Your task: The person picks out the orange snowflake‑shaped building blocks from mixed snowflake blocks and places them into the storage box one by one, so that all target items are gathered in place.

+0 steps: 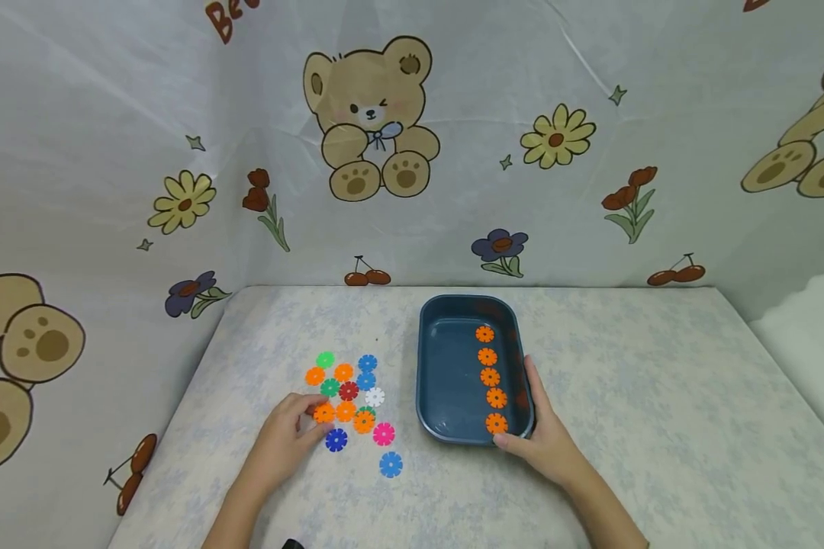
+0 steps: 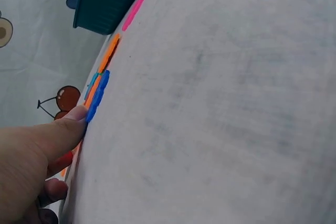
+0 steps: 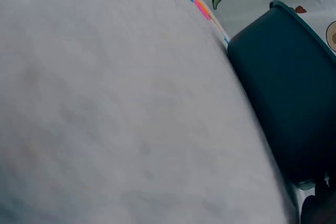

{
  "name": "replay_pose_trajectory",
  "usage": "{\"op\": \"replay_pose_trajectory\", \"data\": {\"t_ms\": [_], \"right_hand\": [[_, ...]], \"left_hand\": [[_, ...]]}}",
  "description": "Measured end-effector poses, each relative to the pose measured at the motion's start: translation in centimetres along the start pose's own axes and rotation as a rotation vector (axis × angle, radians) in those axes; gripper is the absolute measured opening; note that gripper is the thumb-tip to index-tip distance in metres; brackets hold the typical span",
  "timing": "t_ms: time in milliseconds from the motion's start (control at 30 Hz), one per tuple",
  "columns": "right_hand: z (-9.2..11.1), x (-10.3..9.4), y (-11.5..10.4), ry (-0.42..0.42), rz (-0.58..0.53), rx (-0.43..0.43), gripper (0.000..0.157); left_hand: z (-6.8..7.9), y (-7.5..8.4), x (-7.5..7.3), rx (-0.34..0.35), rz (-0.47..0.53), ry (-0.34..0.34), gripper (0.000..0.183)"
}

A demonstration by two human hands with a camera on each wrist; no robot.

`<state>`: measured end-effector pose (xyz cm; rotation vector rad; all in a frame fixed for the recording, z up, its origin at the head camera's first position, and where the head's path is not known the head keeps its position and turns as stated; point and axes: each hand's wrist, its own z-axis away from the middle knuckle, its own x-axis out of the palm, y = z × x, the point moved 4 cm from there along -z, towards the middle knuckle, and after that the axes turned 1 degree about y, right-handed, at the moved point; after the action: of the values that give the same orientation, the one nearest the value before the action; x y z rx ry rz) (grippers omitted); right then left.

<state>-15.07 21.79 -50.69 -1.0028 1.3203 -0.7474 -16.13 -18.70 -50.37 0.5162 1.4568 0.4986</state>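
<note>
My left hand [image 1: 290, 427] pinches an orange snowflake disc [image 1: 323, 412] between thumb and fingers, at the left side of a loose group of discs. Just below the thumb lies a dark blue disc [image 1: 336, 440], also seen edge-on in the left wrist view. Around them are discs in green, light blue, white [image 1: 374, 396], dark red [image 1: 349, 391] and pink [image 1: 384, 434]. My right hand [image 1: 545, 442] grips the near right corner of a dark blue tray [image 1: 446, 381], thumb at the rim and fingers along the outer wall. Several orange discs [image 1: 490, 377] form a column inside the tray's right side.
A light blue disc [image 1: 391, 464] lies nearest the front, apart from the group. The patterned tablecloth [image 1: 659, 396] extends right of the tray. Behind the table hangs a curtain [image 1: 467, 213] with bears and flowers. A small black object [image 1: 292, 544] shows at the bottom edge.
</note>
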Motion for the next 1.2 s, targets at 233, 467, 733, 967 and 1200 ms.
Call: {"op": "replay_pose_trajectory", "data": {"t_ms": [233, 467, 733, 967, 1200], "right_hand": [[-0.3, -0.3, -0.5, -0.048, 0.031, 0.019, 0.132], [-0.3, -0.4, -0.9, -0.052, 0.119, 0.012, 0.133], [0.2, 0.1, -1.3, -0.058, 0.145, 0.014, 0.138], [0.4, 0.7, -0.8, -0.019, 0.090, -0.005, 0.144], [0.4, 1.2, -0.1, 0.023, 0.055, -0.027, 0.143]], "left_hand": [[0.0, -0.3, 0.1, -0.011, -0.002, -0.005, 0.045], [0.1, -0.2, 0.1, -0.012, -0.006, 0.007, 0.043], [0.0, -0.2, 0.2, -0.012, 0.016, 0.015, 0.043], [-0.1, -0.4, 0.3, -0.055, 0.074, 0.015, 0.042], [0.0, -0.5, -0.3, -0.126, 0.225, 0.045, 0.041]]}}
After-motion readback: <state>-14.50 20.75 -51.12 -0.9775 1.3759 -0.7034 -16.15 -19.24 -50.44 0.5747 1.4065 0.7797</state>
